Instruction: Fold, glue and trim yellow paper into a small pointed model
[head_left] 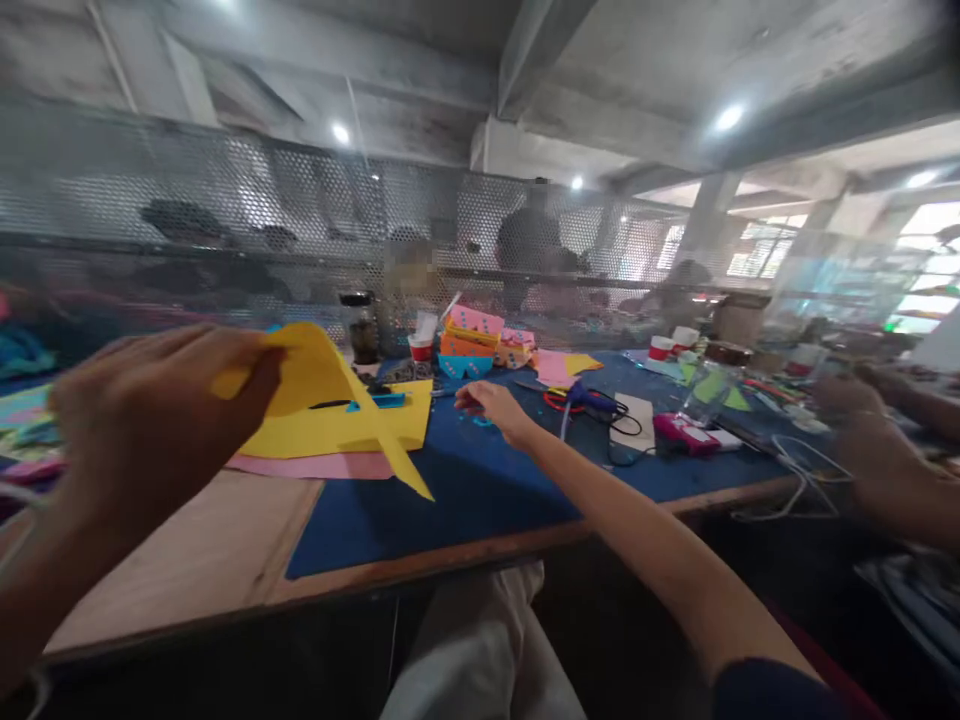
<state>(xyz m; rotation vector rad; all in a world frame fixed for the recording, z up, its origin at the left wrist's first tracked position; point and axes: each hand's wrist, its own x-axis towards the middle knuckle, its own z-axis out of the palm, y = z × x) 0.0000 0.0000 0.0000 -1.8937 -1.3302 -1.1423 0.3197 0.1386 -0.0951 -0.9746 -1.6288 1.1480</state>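
My left hand (150,425) is raised close to the camera, its fingers pinched on a corner of a yellow paper sheet (330,400) that hangs folded above the table. My right hand (491,405) reaches far forward over the blue mat (480,490), fingers curled down at a small blue scrap (482,421); whether it grips the scrap is unclear. Under the held sheet lie another yellow sheet (409,410) and a pink sheet (315,465). A blue paper strip (379,402) rests on the yellow sheet.
Orange, pink and blue paper pieces (472,345) are stacked at the back. Scissors (570,400), a pink device (686,435), cups (421,348) and a dark jar (364,330) stand nearby. Another person's hand (862,430) works at the right. A mesh partition (300,230) backs the table.
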